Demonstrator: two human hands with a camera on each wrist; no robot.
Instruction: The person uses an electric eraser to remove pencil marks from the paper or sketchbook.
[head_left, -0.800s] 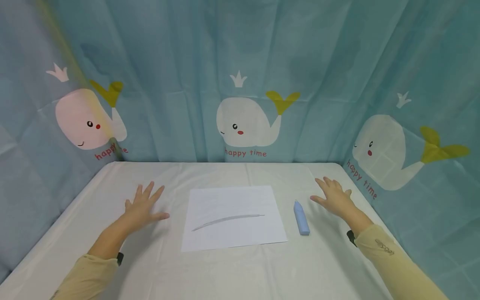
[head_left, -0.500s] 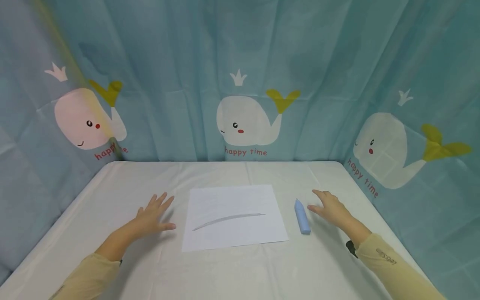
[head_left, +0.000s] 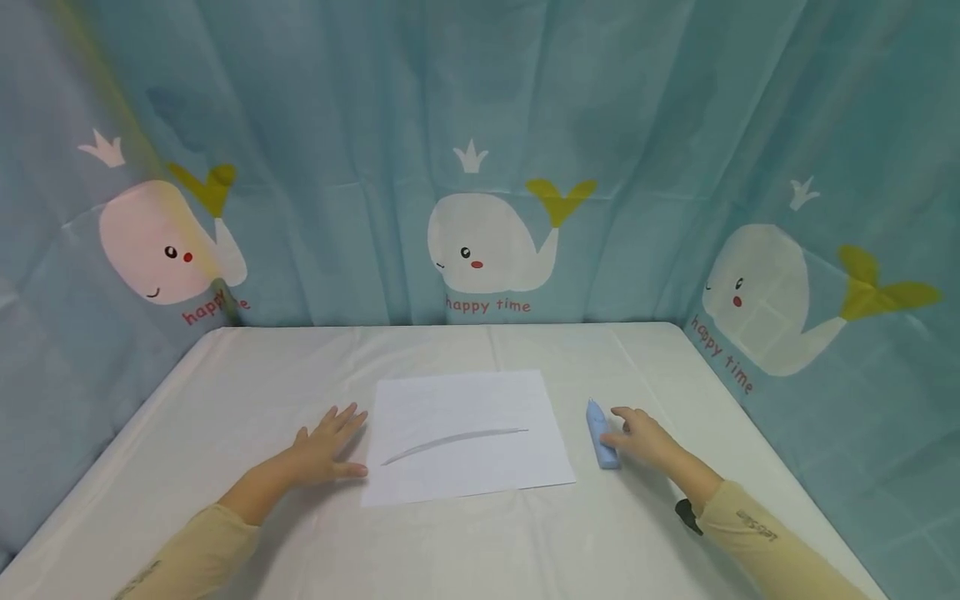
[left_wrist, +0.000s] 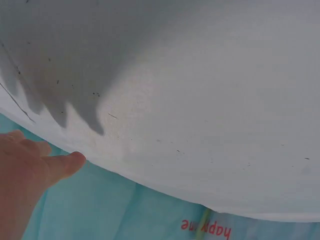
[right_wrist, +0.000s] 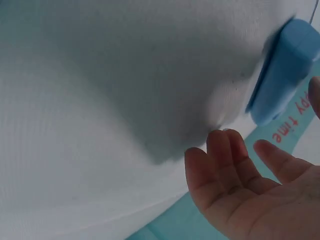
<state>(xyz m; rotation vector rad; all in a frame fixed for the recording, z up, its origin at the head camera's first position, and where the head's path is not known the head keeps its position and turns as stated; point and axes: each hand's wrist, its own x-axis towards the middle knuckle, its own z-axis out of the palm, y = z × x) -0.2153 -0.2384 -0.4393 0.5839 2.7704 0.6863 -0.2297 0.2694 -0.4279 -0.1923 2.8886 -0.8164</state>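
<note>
Holds the right hand (head_left: 643, 437) unclenched, without a grasp, at the right side of the blue pen-shaped tool (head_left: 597, 427) on the worktop (head_left: 450, 550); cannot tell whether touching. Spreads the left hand (head_left: 322, 452), grasping nothing, beside the paper (head_left: 472, 467), well apart from the tool.

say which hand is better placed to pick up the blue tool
Probably the right hand: it is close beside the blue tool, while the left hand is across the white sheet from it.
</note>
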